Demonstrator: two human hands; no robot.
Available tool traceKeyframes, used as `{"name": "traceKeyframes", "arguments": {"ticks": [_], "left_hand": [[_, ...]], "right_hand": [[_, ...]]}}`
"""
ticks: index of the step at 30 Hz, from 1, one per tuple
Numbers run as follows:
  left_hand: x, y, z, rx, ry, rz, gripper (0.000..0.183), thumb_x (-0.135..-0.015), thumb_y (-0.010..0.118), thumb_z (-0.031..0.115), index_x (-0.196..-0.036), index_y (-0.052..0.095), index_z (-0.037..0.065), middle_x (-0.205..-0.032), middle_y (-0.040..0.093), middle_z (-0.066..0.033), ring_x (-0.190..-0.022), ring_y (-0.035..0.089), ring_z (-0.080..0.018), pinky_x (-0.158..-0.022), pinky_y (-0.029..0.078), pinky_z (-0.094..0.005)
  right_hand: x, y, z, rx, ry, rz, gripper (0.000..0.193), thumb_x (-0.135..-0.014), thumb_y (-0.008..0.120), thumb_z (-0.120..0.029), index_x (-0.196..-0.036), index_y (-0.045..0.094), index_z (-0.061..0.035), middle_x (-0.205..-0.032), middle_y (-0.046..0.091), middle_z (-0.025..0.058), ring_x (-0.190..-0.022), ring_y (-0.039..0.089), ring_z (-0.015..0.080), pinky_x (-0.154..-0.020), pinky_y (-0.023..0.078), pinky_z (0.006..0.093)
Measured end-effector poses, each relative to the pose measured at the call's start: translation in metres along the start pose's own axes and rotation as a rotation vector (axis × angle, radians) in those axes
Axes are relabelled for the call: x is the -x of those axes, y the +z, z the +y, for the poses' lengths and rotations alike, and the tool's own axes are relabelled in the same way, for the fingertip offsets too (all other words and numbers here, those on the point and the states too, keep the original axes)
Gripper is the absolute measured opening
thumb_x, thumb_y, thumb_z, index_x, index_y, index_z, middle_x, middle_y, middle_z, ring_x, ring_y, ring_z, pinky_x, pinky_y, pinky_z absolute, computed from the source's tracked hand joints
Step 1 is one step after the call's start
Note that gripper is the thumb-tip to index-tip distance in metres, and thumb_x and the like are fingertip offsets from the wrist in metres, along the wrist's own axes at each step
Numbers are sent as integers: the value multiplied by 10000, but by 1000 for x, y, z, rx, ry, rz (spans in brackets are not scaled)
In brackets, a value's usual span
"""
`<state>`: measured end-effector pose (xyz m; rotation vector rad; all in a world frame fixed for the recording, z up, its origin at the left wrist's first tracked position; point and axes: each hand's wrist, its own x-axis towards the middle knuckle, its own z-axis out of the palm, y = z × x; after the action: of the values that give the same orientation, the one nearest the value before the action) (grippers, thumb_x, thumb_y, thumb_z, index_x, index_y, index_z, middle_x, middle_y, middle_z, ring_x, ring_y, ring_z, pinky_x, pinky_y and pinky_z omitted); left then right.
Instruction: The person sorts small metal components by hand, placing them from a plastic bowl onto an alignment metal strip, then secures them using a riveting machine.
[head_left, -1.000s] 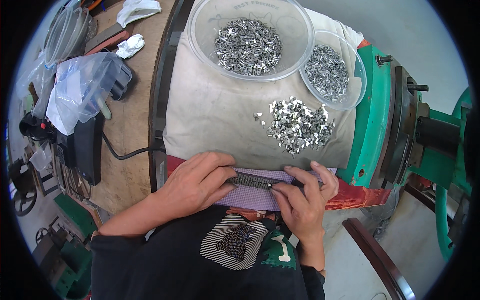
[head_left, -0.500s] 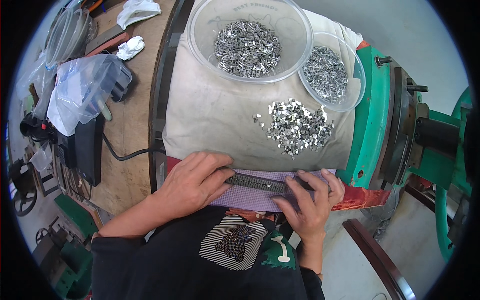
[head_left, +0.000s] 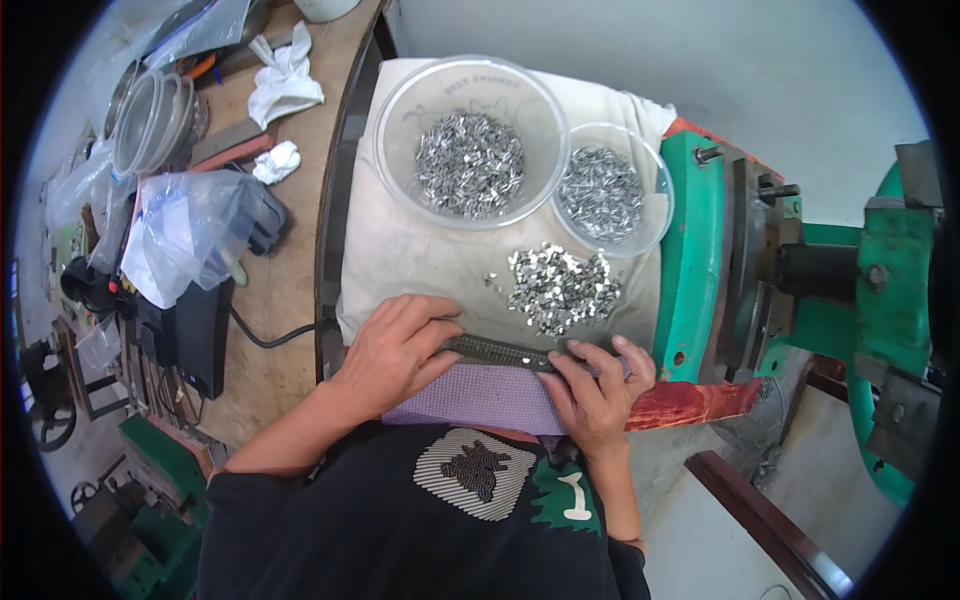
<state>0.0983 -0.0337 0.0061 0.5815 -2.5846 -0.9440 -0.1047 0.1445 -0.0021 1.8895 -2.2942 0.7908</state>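
Observation:
A long dark strip with a row of fine ridges or slots (head_left: 497, 352) lies crosswise in front of me, along the near edge of the beige cloth. My left hand (head_left: 398, 348) is closed round its left end, the fingertips covering that end. At the other end my right hand (head_left: 598, 392) grips it between thumb and fingers. One small shiny piece sits on the strip near the right fingertips. Just beyond lies a loose pile of small silvery metal pieces (head_left: 562, 290). Purple checked cloth (head_left: 475, 395) spreads between the strip and my body.
Behind the pile stand a large clear tub (head_left: 388, 150) and a smaller clear tub (head_left: 664, 200), both holding small metal pieces. A green machine (head_left: 690, 260) borders the right side. On the left, a wooden bench (head_left: 285, 345) carries plastic bags, crumpled tissue (head_left: 277, 162) and a black cable.
The whole view has shifted with my head. The strip has moved from the purple cloth toward the beige cloth's edge, with both hands still on its ends, and more purple cloth shows before it.

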Motion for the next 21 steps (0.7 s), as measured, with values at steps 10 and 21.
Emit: {"name": "traceKeyframes", "arguments": {"ticks": [10, 21], "left_hand": [[0, 0, -2, 174, -142, -37, 303, -666, 823, 54, -938, 689, 33, -1170, 616, -116, -1085, 572, -319, -932, 443, -411], [2, 2, -2, 113, -78, -16, 250, -724, 794, 108, -938, 673, 58, -1170, 601, -76, -1065, 564, -295, -893, 438, -412]], "right_hand": [[-2, 0, -2, -59, 82, 11, 295, -647, 880, -196, -921, 772, -179, -1036, 674, -19, -1209, 432, 308, -1016, 344, 426], [0, -4, -4, -104, 109, -12, 261, -652, 877, -183, -886, 766, -160, -1002, 679, -7, -1196, 453, 304, -1016, 343, 428]]}}
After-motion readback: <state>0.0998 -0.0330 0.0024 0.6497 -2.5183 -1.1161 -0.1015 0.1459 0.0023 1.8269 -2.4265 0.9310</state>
